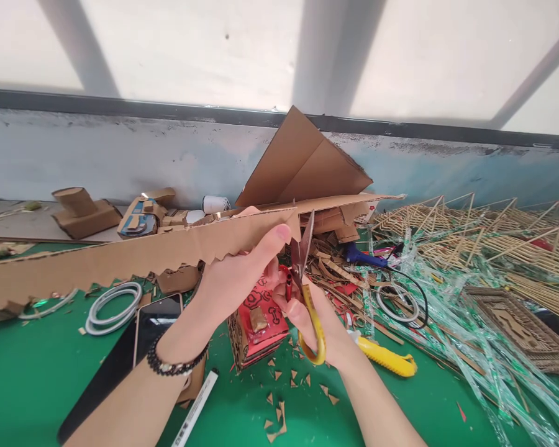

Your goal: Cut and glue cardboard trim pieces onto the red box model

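A long cardboard strip (pixel 140 256) stretches across the view, its lower edge notched into jagged teeth on the left part. My left hand (pixel 242 270) grips the strip near its middle, thumb along the face. In my right hand (pixel 307 310) is a pair of scissors (pixel 313 323) with a yellow handle; the blades are parted and point upward at the strip's edge. Below my hands stands a red-topped cardboard box (pixel 261 310) with black drawn patterns and a small cardboard piece on it. Small triangular scraps (pixel 279 413) lie on the green table beneath.
A yellow-handled cutter (pixel 386 357) and a blue glue gun (pixel 366 256) lie to the right, near bamboo sticks (pixel 466 236) and clear-green tape (pixel 456 335). On the left are a phone (pixel 156 323), a white marker (pixel 196 406) and white coils (pixel 113 308). Folded cardboard (pixel 307 161) leans against the wall.
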A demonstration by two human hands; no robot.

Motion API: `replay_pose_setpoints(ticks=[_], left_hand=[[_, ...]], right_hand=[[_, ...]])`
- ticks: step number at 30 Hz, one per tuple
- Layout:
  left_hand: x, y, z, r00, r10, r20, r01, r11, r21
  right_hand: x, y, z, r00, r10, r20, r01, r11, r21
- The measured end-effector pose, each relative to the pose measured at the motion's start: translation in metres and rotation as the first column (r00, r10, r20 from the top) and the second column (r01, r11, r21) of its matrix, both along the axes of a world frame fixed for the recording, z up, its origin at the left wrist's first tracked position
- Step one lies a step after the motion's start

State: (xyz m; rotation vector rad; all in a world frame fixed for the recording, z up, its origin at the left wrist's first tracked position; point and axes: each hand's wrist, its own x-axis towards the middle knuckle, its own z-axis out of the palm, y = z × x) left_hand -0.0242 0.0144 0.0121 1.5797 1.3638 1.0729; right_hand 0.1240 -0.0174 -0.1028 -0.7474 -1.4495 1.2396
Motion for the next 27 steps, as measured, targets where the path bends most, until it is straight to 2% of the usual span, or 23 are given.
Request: replay_pose_setpoints(ticks=[3, 6, 13, 18, 22, 27], left_hand=[[-0.0027, 0.0023, -0.0031, 0.999, -0.034, -0.002, 0.034, 0.999, -0.024], [-0.0034, 0.0033, -0.0041, 0.999, -0.015, -0.04, 0.013, 0.999, -0.045], [0.0009, -0.0006, 0.0022, 0.999, 0.014, -0.033, -0.016, 0.997, -0.075], [0.0001, 0.0015, 0.0005, 0.999, -0.036, -0.009, 0.035, 0.998, -0.044], [0.0003, 0.0012, -0.0003, 1.0, -0.021, 0.007, 0.021, 0.999, -0.039], [-0.0026, 0.0036, -0.0063, 0.998, -0.066, 0.02, 0.064, 0.996, 0.054]], right_hand=[[0.0004, -0.0007, -0.0015, 1.0, -0.008, 0.0, 0.008, 1.0, -0.019], [0.0012, -0.0009, -0.0002, 0.999, -0.03, 0.013, 0.031, 0.999, -0.023], [-0.0005, -0.0014, 0.0078, 0.998, -0.014, 0.064, 0.012, 0.999, 0.033], [-0.0011, -0.0026, 0.0069, 0.999, -0.002, 0.052, 0.002, 1.0, 0.013], [-0.0001, -0.0019, 0.0071, 0.995, -0.029, 0.09, 0.026, 0.999, 0.031], [-0.0007, 0.0007, 0.0043, 0.988, -0.099, 0.116, 0.091, 0.993, 0.07]])
